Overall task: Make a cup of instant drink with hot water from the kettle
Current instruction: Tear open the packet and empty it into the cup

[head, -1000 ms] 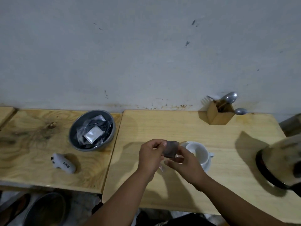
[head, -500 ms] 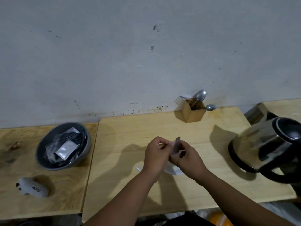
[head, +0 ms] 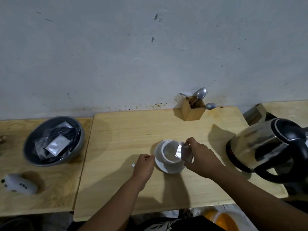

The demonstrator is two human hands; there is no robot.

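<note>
A white cup [head: 168, 151] stands on a white saucer [head: 160, 165] in the middle of the light wooden table [head: 125, 135]. My right hand [head: 202, 158] pinches a small silver sachet [head: 183, 153] and holds it tilted over the cup's right rim. My left hand [head: 144, 166] rests just left of the saucer, fingers closed on a small torn strip of the sachet [head: 133, 165]. The steel kettle [head: 268, 145] with a black lid and handle sits at the table's right end.
A grey bowl [head: 30, 147] with several sachets sits on the left table. A white gadget [head: 20, 185] lies near that table's front edge. A wooden holder [head: 192, 110] with spoons and a fork stands by the wall. An orange container [head: 220, 220] is below the table.
My hands have come apart: the right has carried the sachet over the cup, the left has moved off to the left with the torn strip. The cup is uncovered.
</note>
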